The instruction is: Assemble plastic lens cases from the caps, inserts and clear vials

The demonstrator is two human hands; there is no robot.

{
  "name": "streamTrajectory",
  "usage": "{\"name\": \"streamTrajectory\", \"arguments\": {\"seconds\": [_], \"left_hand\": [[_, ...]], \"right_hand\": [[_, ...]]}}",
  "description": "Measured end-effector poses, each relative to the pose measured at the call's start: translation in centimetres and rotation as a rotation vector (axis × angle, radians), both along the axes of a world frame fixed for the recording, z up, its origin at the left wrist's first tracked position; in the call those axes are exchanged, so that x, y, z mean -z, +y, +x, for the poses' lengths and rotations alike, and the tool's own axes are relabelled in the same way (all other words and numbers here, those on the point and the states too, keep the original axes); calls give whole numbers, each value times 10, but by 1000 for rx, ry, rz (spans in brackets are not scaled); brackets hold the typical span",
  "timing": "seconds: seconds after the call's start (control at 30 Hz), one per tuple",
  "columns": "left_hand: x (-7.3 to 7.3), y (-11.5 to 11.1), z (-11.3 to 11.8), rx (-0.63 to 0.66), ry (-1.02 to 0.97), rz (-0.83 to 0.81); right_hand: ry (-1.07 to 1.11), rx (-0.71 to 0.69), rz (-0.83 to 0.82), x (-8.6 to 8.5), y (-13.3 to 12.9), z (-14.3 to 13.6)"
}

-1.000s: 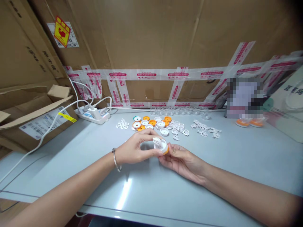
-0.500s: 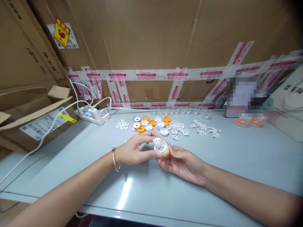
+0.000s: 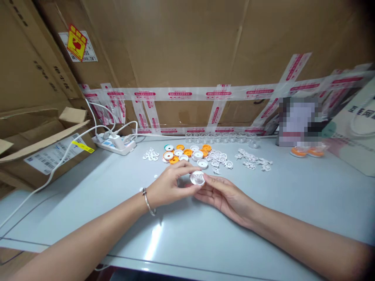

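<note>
Fingers (image 3: pixel 191 191) of left hand (image 3: pixel 167 186) and right hand (image 3: pixel 229 197) clamped on a round piece (image 3: pixel 197 178) by its edge, wide tabletop (image 3: pixel 187 242) between forearms (image 3: pixel 99 231).

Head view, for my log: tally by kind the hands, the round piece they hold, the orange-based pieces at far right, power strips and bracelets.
Hands, left hand and right hand: 2
Held round piece: 1
Orange-based pieces: 2
Power strip: 1
Bracelet: 1
Total: 7
</note>
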State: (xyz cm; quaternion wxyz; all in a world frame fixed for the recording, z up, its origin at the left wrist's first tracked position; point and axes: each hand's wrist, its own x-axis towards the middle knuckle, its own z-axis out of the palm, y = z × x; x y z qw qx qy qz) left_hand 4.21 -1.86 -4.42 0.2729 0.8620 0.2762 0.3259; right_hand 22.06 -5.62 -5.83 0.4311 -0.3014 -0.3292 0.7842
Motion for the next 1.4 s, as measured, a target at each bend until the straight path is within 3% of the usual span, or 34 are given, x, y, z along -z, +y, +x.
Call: {"name": "streamTrajectory", "arguments": {"seconds": [0.43, 0.77, 0.9, 1.1, 1.23, 1.4], "left_hand": [[1, -5, -3, -72, -94, 109], [1, -1, -9, -21, 29, 571], [0, -1, -11, -2, 85, 665], [-1, -2, -10, -36, 47, 478], [-4, -3, -7, -56, -43, 230], [-5, -2, -4, -94, -115, -146]], "right_hand": [[-8, -39, -116, -7, 2, 7], [-14, -55, -101, -6, 3, 10], [-35, -31, -86, -8, 2, 10], [-90, -56, -6, -10, 0, 10], [-165, -76, 103, -9, 0, 10], [-207, -75, 101, -5, 1, 9]]}}
